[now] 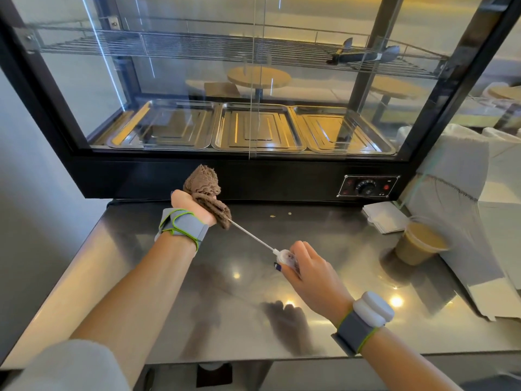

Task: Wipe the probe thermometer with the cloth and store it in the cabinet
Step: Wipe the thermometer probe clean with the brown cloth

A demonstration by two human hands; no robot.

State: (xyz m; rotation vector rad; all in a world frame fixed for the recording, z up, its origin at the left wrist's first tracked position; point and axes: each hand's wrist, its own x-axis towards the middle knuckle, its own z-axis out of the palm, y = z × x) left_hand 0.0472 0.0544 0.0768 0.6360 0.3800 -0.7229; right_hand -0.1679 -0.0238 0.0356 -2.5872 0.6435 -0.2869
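We see two hands at work above a stainless steel counter [324, 238]. The left hand [191, 206] is clenched around one brown cloth [207, 193], which bunches up above the fist and folds down over the far end of the single probe thermometer [277, 253]. The right hand [308, 268] is closed on the thermometer's white head, with the thin metal stem [251, 234] running up and to the left from that grip into the cloth (its tip is hidden inside the folds, so we cannot tell how far it reaches). The thermometer is held in the air, clear of the counter, between the two hands. Each wrist carries one grey band with green edging, and the right one bears a white module [373, 307]. Behind the hands stands one glass-fronted display cabinet [214, 176] with a black frame. We count three steel trays [258, 128] side by side on its floor, one wire shelf [180, 45] above them, and one pair of dark tongs [363, 56] lying on the shelf's right end. A control panel [368, 186] sits at the lower right of the cabinet base. On the right of the counter we count one plastic cup of brownish drink [417, 245] and one stack of white napkins [384, 217] just behind it.
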